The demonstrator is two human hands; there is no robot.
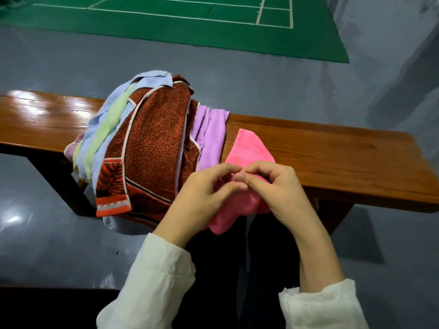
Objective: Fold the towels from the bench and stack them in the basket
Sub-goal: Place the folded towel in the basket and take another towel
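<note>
Sleeves (161, 276), white and loose, fill the bottom of my view, and just past them both hands meet at the near edge of the desk (332, 162). The left hand (202, 188) and right hand (273, 186) each pinch the pink towel (249, 148) at nearly the same spot, fingers (256, 167) curled onto a fold or corner of it; which part exactly, I cannot tell. That towel lies partly on the desk and partly hanging off the near edge toward me. Just beside it on the left sits the pile (156, 143): a red patterned towel on top, with purple, blue and green ones under it, spilling over the near edge. No basket shows anywhere. Beyond the desk there is grey floor, then a green court (190, 27). I read this as the start of a fold on the pink towel. Next I'd want the hands to part along its edge, find two corners, and spread it flat on the bare wood to the right, clear of the purple one.
</note>
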